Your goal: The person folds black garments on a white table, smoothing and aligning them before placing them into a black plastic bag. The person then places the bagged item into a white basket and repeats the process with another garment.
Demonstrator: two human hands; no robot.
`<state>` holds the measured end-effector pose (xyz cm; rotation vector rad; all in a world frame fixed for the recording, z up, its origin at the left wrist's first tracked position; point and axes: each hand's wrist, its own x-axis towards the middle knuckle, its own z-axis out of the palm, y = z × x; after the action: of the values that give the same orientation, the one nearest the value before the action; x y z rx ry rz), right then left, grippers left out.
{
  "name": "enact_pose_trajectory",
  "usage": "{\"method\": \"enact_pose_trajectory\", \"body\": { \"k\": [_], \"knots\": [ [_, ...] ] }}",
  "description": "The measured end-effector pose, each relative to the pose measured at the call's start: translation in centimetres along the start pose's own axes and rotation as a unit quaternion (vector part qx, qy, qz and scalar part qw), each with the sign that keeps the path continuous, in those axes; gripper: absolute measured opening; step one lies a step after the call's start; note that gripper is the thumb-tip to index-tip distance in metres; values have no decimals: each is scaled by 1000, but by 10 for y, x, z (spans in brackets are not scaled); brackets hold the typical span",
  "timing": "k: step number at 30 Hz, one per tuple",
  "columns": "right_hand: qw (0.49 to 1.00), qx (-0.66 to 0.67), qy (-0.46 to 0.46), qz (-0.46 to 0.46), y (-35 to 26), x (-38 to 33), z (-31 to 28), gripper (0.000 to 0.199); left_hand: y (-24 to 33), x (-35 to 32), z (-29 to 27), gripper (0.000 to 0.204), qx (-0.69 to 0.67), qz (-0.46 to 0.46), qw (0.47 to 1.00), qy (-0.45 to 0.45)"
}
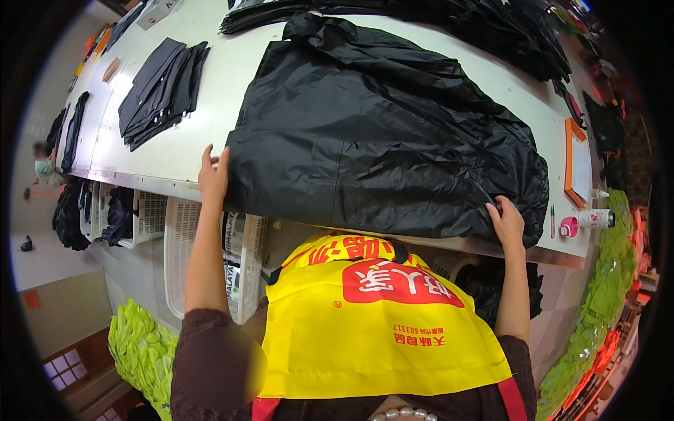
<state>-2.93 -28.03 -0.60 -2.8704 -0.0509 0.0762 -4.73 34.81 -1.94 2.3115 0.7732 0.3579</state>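
One long white table (228,77) is filling most of the space before me, and a glossy black cloth (365,126) is lying across its near side, reaching the edge by the wearer. Below, a white basket (181,245) is holding black-and-white packages (231,277); farther left, another white basket (149,216) is carrying dark fabric (119,217). A stack of black garments (165,91) is resting left of the cloth. The left hand (214,173) is touching the cloth's left edge, fingers parted, gripping nothing. The right hand (507,223), half curled, is touching its lower right; whether it is pinching, I cannot tell. Rightward, a white bottle (597,219) is sitting beside a small pink container (569,226), contents indistinct.
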Motion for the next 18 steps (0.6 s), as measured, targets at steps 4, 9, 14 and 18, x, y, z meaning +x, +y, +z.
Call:
{"method": "enact_pose_trajectory", "body": {
  "k": [4,9,14,18],
  "knots": [
    [989,-55,125,-50,32,-22,51,25,-22,-36,20,59,186,47,981,3],
    [995,-55,73,-28,29,1,40,24,-9,-18,23,53,207,-32,977,-42],
    [991,-118,57,-8,21,2,30,21,5,-20,23,57,171,75,982,38],
    [965,-22,137,-221,-81,-17,10,56,44,-59,31,75,163,405,900,-17]
  ]
}}
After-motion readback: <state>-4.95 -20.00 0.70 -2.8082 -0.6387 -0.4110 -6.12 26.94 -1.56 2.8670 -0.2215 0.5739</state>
